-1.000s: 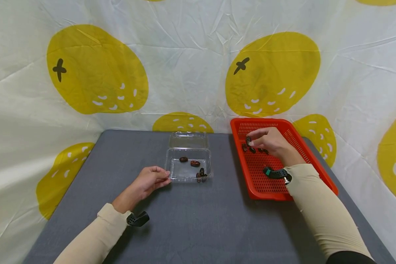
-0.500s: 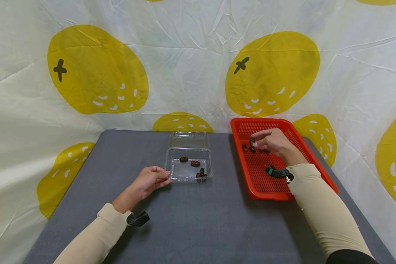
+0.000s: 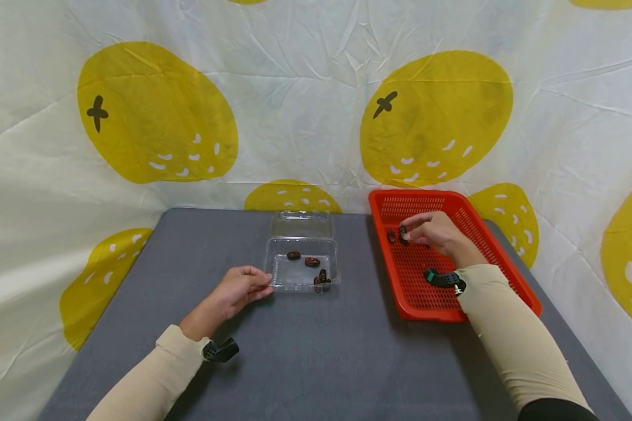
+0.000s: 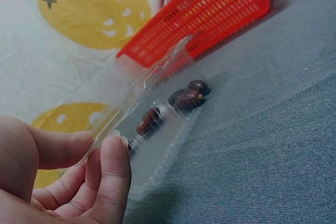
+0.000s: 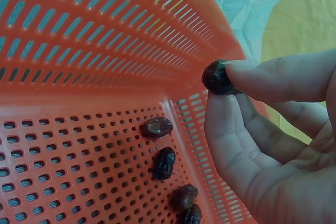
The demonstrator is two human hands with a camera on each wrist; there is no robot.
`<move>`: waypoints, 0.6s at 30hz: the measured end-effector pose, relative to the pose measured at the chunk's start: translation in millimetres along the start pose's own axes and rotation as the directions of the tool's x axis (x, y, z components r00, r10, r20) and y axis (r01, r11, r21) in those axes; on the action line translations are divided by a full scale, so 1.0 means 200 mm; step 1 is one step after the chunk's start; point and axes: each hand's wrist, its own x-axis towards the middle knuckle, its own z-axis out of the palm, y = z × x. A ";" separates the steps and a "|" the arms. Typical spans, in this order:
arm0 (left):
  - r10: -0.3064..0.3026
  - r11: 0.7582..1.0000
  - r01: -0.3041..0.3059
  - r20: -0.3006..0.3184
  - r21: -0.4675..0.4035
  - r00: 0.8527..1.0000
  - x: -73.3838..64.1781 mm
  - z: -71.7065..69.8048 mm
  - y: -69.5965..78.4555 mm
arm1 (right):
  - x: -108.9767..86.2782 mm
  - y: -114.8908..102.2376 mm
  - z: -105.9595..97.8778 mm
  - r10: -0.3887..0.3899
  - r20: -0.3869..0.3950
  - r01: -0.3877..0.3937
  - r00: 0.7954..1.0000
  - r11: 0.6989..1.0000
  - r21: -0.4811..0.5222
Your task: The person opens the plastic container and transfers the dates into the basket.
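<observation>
Date [image 5: 215,78] pinched between thumb and fingers, my right grip [image 3: 438,233] is over the red basket [image 3: 416,295], more dates [image 5: 164,163] beneath. My left grip [image 3: 236,291] clamps the near-left corner of the clear container [image 3: 294,273] on the desk [image 3: 316,356], loose fruit [image 3: 312,262] inside.

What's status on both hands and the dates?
Left hand pinches clear container, lid open. Right hand pinches one date above red basket's floor. Five dates in container, others in basket. No obstruction seen.

Container [image 3: 289,273] left of basket [image 3: 411,286] on table [image 3: 316,362], dates [image 3: 312,262] inside both, cloth [image 3: 300,117] behind
</observation>
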 end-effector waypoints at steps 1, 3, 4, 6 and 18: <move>-0.001 1.000 0.001 -0.001 0.000 1.000 0.00 0.00 0.00 | 0.00 0.00 0.00 0.003 0.001 -0.003 1.000 1.000 -0.007; -0.005 1.000 0.005 -0.004 0.001 1.000 0.00 0.00 0.00 | 0.01 0.01 0.00 0.007 0.003 -0.007 1.000 1.000 -0.015; -0.007 1.000 0.007 -0.003 0.002 1.000 0.00 0.00 0.00 | 0.01 0.01 0.00 0.011 0.000 -0.011 1.000 1.000 -0.022; -0.009 1.000 0.009 -0.003 0.003 1.000 0.00 0.00 0.00 | 0.02 0.02 0.00 0.012 -0.001 -0.012 1.000 0.999 -0.039; 0.007 1.000 -0.007 0.003 -0.015 1.000 0.02 0.00 -0.01 | 0.06 0.05 0.00 0.028 0.027 -0.024 0.999 0.991 -0.131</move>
